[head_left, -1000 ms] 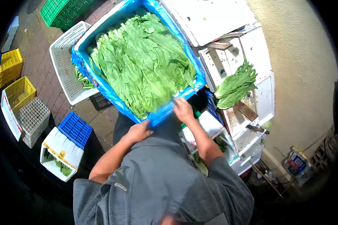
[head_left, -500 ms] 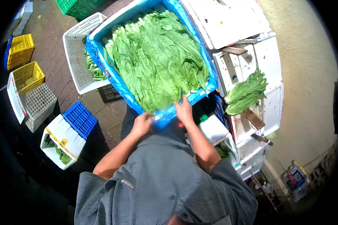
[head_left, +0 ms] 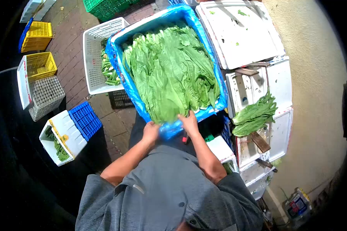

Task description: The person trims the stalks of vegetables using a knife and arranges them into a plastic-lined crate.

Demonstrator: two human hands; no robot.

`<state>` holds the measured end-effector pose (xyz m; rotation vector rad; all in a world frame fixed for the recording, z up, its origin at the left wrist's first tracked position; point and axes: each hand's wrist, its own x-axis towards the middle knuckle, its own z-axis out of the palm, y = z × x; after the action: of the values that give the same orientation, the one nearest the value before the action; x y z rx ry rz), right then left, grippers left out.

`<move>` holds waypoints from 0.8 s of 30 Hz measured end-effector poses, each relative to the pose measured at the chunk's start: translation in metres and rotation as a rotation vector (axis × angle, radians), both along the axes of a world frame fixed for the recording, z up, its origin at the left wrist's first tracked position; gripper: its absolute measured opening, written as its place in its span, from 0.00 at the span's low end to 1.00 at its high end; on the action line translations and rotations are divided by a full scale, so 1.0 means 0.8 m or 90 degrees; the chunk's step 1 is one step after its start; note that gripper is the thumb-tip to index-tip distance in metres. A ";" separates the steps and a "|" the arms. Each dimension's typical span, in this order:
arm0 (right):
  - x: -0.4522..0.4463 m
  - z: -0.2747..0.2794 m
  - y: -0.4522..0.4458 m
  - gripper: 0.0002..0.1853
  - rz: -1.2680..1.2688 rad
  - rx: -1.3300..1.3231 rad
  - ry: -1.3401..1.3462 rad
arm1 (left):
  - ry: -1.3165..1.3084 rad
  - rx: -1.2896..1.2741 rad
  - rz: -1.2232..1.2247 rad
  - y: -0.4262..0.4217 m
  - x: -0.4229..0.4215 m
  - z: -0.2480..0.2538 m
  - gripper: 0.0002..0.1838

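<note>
Long-leaved green lettuce [head_left: 171, 73] fills a white foam box [head_left: 133, 29] lined with blue plastic [head_left: 219, 86]. My left hand [head_left: 152, 131] is closed at the near rim, its fingertips against the liner and the lowest leaves. A short way to its right, my right hand [head_left: 188, 122] is closed at the same rim, thumb and fingers touching the leaf ends. A blurred patch lies between the hands, so what each one grips is unclear. A small red object [head_left: 184, 139] shows just below my right hand.
Left of the box stands a white basket [head_left: 89, 57] with cut greens. Stacked foam boxes [head_left: 250, 34] line the right side by the wall, with loose lettuce [head_left: 255, 115] and a wooden piece [head_left: 260, 141] on them. Yellow crates [head_left: 36, 36] and a blue crate [head_left: 85, 121] stand farther left.
The view has shifted, so the box and surroundings sit lower and slightly right. Both hands stay at the near rim, with the right hand a little closer to the body.
</note>
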<state>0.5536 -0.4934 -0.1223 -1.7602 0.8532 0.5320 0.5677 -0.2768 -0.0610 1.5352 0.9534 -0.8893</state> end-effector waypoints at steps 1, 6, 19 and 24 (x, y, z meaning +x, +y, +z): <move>0.012 0.012 0.004 0.25 0.006 -0.008 -0.005 | 0.000 -0.001 -0.006 -0.006 0.013 0.016 0.22; 0.033 0.050 0.007 0.23 -0.072 0.108 0.104 | 0.013 -0.086 0.114 -0.022 0.017 0.025 0.20; 0.035 0.049 -0.001 0.20 -0.151 0.259 0.086 | 0.004 -0.050 0.031 -0.042 0.034 0.034 0.19; 0.036 0.055 -0.004 0.20 -0.184 0.292 0.120 | 0.062 -0.023 0.115 -0.048 0.038 0.051 0.15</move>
<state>0.5826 -0.4970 -0.0785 -1.1611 1.0043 0.6472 0.5978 -0.3151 -0.0198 1.3603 1.1221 -0.8533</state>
